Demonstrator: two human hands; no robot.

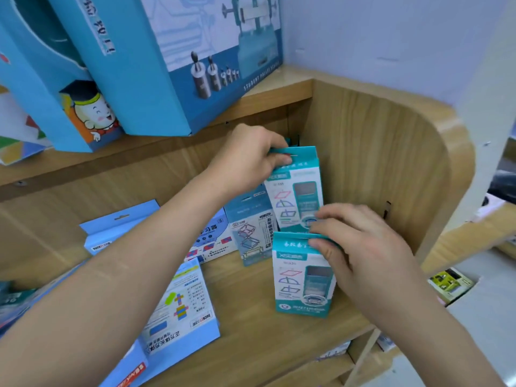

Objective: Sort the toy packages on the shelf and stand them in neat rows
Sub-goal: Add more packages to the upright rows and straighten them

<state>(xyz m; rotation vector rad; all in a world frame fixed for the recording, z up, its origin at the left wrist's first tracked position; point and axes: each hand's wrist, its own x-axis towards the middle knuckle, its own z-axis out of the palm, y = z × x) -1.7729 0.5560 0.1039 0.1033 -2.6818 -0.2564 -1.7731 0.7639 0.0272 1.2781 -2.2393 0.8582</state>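
Two teal-and-white toy packages stand upright, one behind the other, near the right end of the wooden shelf. My left hand grips the top flap of the rear teal package. My right hand pinches the top edge of the front teal package. A grey-blue package with frame drawings leans just left of them. A round-label white package sits behind my left forearm. A light blue package lies flat at the shelf front, and another blue one stands further left.
Big blue boxes stand on the shelf above, overhanging its edge. The curved wooden side panel closes the shelf on the right. More packages show on a lower shelf and at the right.
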